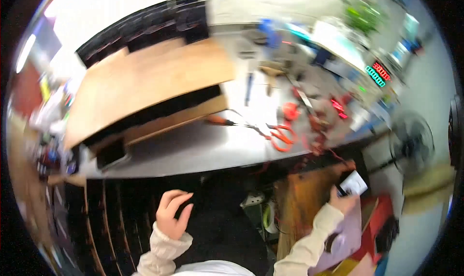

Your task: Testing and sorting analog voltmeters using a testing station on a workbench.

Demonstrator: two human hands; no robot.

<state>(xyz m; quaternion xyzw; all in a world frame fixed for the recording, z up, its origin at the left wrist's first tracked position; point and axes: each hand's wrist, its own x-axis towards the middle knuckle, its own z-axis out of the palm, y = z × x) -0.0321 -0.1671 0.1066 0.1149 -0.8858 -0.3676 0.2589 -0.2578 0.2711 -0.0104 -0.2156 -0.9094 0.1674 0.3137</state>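
At 4 o'clock in the view, a white card (355, 183) is met by the right hand (344, 202), though whether it is gripped or only touched cannot be told through the blur; at 7 o'clock the left hand (174, 213) is held empty, fingers loosely curled and thumb apart. The card is probably best taken by its edges, clear of the lilac sheet (349, 235) just below. Red and cyan digits are shown, smeared, on a display (378, 74) at 2 o'clock; no label is legible.
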